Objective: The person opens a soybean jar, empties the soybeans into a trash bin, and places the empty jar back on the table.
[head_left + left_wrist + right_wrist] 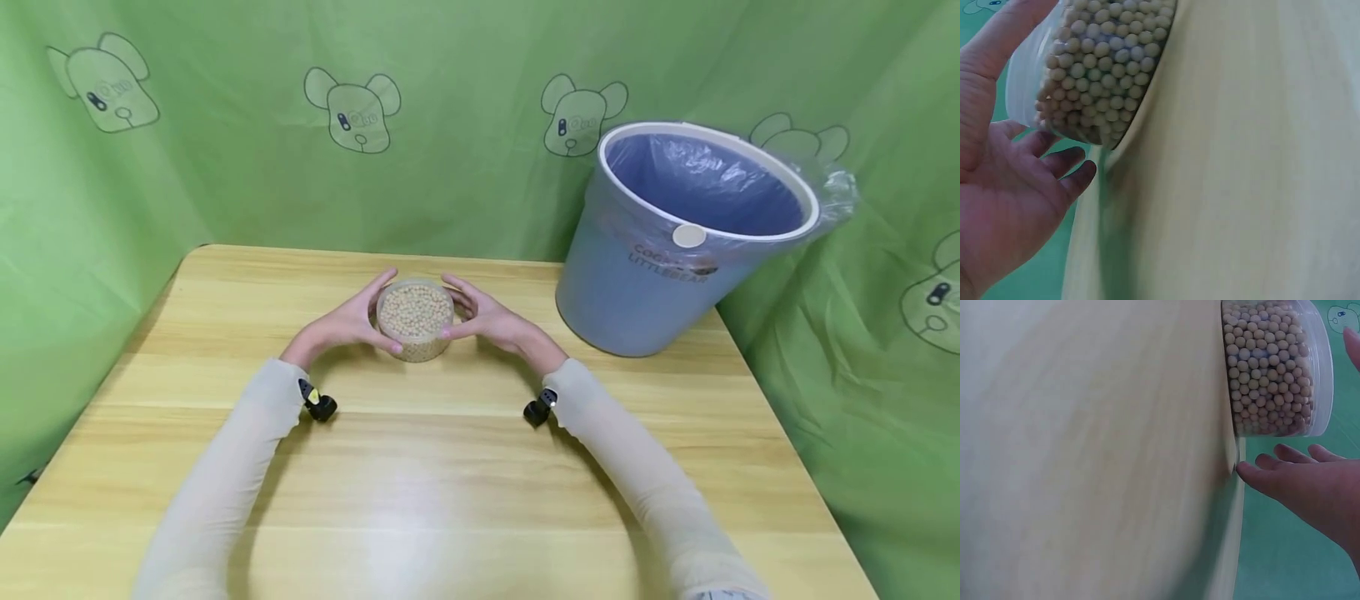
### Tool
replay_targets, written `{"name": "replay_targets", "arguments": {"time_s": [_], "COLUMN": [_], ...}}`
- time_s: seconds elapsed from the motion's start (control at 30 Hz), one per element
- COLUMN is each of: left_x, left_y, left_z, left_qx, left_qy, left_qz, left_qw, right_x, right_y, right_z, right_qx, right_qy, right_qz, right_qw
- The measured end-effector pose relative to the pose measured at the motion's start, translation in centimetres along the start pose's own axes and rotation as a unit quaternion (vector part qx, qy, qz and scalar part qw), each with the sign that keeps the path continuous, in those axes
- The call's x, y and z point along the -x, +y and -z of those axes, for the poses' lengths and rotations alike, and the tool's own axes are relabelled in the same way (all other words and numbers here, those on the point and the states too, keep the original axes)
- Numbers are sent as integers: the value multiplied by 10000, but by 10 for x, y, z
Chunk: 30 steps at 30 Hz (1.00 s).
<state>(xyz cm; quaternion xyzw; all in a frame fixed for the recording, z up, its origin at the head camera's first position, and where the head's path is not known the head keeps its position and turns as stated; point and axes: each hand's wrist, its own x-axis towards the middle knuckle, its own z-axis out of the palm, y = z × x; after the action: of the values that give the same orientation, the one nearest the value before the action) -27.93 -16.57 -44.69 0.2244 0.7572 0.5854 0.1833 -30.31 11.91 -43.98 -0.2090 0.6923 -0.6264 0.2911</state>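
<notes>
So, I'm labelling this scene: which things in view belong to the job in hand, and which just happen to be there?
Part of the job, it seems: clear tub; round beige pellets inside it; left hand and right hand, on either side; wooden table underneath.
Apparently just there: blue bin, untouched; its plastic liner; green curtain behind.

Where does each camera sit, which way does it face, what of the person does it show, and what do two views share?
Head: worn on the head, looking forward and down at the table, tub and bin; shows left hand, right hand and both sleeves.
Left wrist: on that wrist, looking along the left hand at the tub's side; shows only that hand.
Right wrist: on that wrist, looking along the right hand at the tub's side; shows only that hand.
Both wrist views share tub, table and green cloth.
</notes>
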Motion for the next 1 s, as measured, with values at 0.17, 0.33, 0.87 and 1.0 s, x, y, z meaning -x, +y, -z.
{"name": "replay_targets", "arguments": {"time_s": [0.17,0.33,0.87,1.0], "left_x": [-2,-7,-12,-12], "left_y": [-3,-9,-10,-4], "left_z": [-2,-5,-12,-17], "left_qx": [-71,-207,-463,-500], "left_qy": [51,77,585,916], "left_qz": [36,107,33,-101], "left_qw": [10000,9997,9972,9945], "right_x": [-2,-2,-3,-1], "right_y": [1,5,4,-1], "right_z": [-3,-6,-8,-3], "right_qx": [77,62,-234,-248], "right_qy": [-27,46,210,215], "right_qz": [-2,-72,-176,-5], "right_qw": [10000,9999,9994,9995]}}
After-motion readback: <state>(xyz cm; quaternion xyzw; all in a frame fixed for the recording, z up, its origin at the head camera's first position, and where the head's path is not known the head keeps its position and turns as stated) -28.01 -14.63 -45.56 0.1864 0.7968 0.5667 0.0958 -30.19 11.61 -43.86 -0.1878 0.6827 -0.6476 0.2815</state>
